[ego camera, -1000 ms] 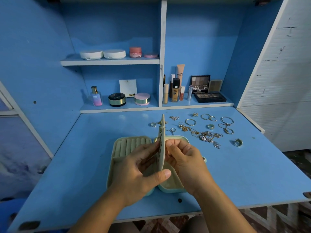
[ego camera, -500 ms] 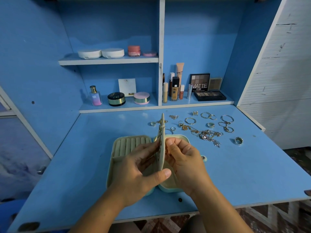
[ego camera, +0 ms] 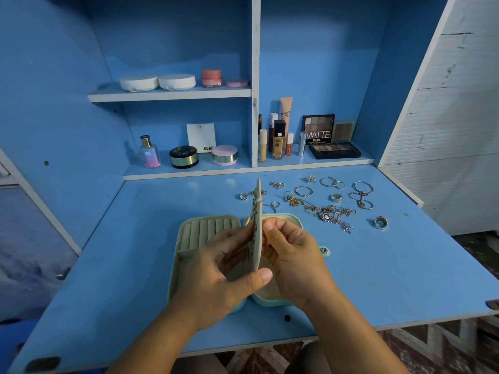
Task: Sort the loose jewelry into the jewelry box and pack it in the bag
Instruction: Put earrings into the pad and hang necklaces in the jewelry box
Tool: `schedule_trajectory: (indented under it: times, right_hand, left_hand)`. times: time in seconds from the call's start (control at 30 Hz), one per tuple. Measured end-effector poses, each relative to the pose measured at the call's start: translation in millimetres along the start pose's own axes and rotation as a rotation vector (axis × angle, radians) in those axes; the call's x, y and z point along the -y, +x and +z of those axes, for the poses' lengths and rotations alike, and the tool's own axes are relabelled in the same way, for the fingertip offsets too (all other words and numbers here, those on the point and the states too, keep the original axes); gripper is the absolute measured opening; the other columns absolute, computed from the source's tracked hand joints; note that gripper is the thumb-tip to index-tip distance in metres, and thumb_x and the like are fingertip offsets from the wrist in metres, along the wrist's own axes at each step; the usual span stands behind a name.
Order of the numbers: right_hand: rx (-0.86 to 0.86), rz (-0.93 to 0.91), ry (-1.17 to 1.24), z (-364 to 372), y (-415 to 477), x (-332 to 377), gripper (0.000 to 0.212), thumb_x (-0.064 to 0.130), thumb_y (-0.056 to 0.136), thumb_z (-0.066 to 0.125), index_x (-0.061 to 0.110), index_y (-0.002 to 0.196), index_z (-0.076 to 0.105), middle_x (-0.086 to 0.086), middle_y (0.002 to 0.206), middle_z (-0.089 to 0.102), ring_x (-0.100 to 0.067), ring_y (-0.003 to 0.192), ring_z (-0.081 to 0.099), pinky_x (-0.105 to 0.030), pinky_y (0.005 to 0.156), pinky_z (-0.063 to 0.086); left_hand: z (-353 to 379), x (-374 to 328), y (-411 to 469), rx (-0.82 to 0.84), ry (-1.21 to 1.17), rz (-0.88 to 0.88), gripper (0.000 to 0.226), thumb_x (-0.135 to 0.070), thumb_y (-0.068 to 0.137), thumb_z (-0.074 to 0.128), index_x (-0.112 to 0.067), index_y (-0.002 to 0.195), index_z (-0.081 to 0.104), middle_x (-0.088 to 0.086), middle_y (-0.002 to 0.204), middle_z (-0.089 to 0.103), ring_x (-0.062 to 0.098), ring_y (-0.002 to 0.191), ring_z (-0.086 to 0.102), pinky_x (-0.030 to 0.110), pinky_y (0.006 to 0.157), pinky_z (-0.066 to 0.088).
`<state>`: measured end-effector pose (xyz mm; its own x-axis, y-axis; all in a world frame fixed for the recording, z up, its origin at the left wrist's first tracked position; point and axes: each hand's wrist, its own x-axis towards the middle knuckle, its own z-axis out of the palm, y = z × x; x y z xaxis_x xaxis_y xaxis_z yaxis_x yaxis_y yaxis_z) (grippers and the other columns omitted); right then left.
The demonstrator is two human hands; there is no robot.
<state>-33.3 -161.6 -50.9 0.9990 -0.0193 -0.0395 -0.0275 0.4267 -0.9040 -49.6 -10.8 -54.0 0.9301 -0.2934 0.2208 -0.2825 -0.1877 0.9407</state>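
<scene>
Head view: jewelry box lies open on the blue desk, both halves flat. Its hinged panel stands upright between them, seen edge-on.

Left hand: thumb pressed on the panel's near lower edge, fingers behind its left face; it grips the panel. Right hand: fingers curled, tips bunched and pinching at the panel's right face. Whether a small piece sits between them cannot be told.

A thin chain hangs down the panel's left face. Most loose jewelry is unsorted, well behind and right of the box: a chain tangle, hoops, a wide ring. No bag in view.

Risks, judged:
- Chain not secured; if the panel tips or the thumb slips, the chain could slide off into the tray.
- Fastening is done by feel on the far face, so a tiny part could drop unseen.
- Pulling one strand from the tangle may drag its neighbours along.
</scene>
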Motion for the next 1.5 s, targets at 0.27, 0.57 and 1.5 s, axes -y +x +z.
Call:
schedule_trajectory:
  times: [0.27,0.57,1.5]
  right_hand:
    - [0.032,-0.085,-0.269,-8.3,2.4,9.4,0.014,0.015,0.095,0.055,0.004,0.091,0.063,-0.009,0.077,0.065,-0.018,0.071,0.061,-0.032,0.076,0.053]
    - [0.058,-0.326,-1.662,-44.9,14.3,26.6,0.013,0.035,0.088,0.063,0.037,0.096,0.073,0.011,0.124,0.047,-0.020,0.118,0.034,-0.034,0.089,0.026]
    - [-0.039,-0.449,-1.161,-34.6,12.7,22.5,0.006,0.020,0.090,0.060,0.021,0.084,0.063,0.009,0.084,0.060,-0.003,0.080,0.057,-0.015,0.071,0.043]
  left_hand:
    - [0.9,0.8,-0.1,-0.001,0.008,-0.014,0.072,-0.040,0.070,0.079,-0.022,0.136,0.057,-0.001,0.130,0.060,0.020,0.124,0.057,0.041,0.104,0.047]
    - [0.7,3.0,0.9,-0.014,-0.017,-0.028,0.076,-0.041,0.067,0.080,-0.020,0.136,0.056,-0.001,0.129,0.060,0.017,0.124,0.057,0.042,0.106,0.045]
    - [0.8,3.3,0.8,-0.011,-0.020,-0.028,0.075,-0.039,0.067,0.081,-0.021,0.135,0.057,-0.003,0.130,0.061,0.018,0.124,0.057,0.042,0.105,0.046]
